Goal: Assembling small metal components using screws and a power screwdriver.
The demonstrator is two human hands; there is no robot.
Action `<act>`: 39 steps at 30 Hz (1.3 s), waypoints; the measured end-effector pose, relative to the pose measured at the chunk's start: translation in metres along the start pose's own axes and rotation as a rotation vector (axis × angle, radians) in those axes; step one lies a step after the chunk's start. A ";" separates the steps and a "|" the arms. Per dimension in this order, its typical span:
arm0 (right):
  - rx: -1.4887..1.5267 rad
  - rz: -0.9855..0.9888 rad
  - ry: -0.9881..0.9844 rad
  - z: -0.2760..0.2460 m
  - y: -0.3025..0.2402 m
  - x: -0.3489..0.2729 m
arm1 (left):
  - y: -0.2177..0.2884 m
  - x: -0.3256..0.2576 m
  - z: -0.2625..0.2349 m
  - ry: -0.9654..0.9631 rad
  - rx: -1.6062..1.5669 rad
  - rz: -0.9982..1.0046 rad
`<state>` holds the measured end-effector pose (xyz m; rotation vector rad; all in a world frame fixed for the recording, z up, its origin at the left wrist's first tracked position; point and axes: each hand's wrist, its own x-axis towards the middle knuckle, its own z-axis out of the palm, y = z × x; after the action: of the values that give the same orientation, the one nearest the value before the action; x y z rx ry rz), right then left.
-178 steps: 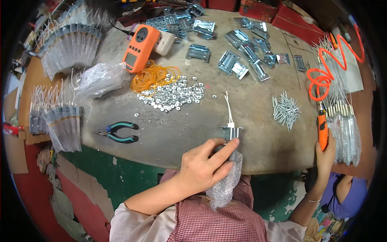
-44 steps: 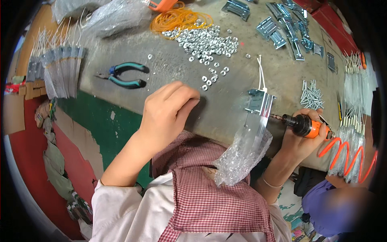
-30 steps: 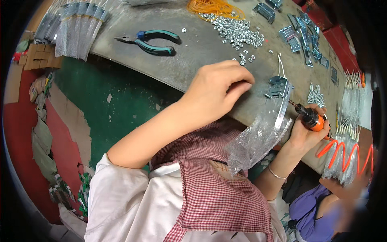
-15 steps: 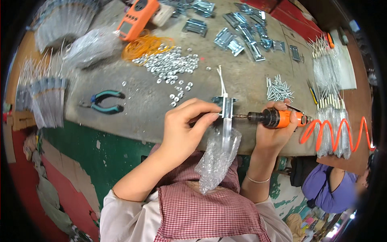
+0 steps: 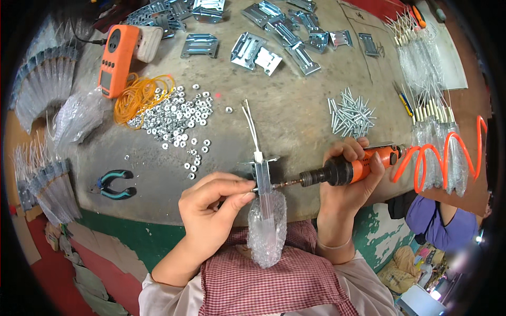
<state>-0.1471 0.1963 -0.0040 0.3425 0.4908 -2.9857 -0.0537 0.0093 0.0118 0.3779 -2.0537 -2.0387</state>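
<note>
Wires [image 5: 251, 126], 2 of them and white, stick up from the end of a silver metal bar [image 5: 263, 176], which lies at the table's near edge, right between the person's 2 hands. Its lower part is wrapped in bubble wrap [image 5: 269, 247] that hangs over a red checked apron [image 5: 279, 289].

From where I stand, the left hand [image 5: 215, 204] has thumb and forefinger pinching a small metal piece [image 5: 255, 189] against the bar's left side; the fingertips hide most of it. The right hand [image 5: 345, 192] is wrapped firmly around an orange and black power driver [image 5: 363, 167], whose bit [image 5: 288, 183] points at the bar's right side. Whether the tip is quite touching, I can't tell. An orange coiled hose [image 5: 419, 166] loops beside the driver's rear end.

Farther in on the table [image 5: 295, 121], loose screws [image 5: 352, 113] sit heaped beyond the driver, and nuts [image 5: 176, 118] are scattered beyond the left hand, with pliers [image 5: 112, 184] nearer the left edge.
</note>
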 end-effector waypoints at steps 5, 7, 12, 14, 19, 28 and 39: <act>0.001 0.006 0.024 0.005 0.001 0.000 | -0.001 -0.001 0.000 0.001 0.038 0.008; 0.036 0.020 0.038 0.005 0.002 -0.002 | -0.002 0.000 0.000 -0.019 0.070 0.042; 0.070 -0.001 -0.036 0.002 0.002 -0.002 | 0.005 0.005 0.000 -0.095 0.114 0.105; 0.067 -0.012 -0.023 0.003 0.001 -0.002 | 0.006 0.007 -0.001 -0.138 0.206 0.174; 0.063 -0.051 0.004 0.003 0.000 -0.005 | 0.005 0.006 0.003 -0.135 0.207 0.203; -0.076 0.008 -0.075 -0.004 -0.006 0.007 | -0.003 -0.004 0.009 0.019 0.150 0.148; -0.015 0.021 -0.148 -0.018 -0.013 0.010 | -0.004 -0.080 -0.045 -0.482 0.428 0.227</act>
<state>-0.1552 0.2137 -0.0193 0.1231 0.4908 -2.9563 0.0369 -0.0066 0.0100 -0.3081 -2.6729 -1.6609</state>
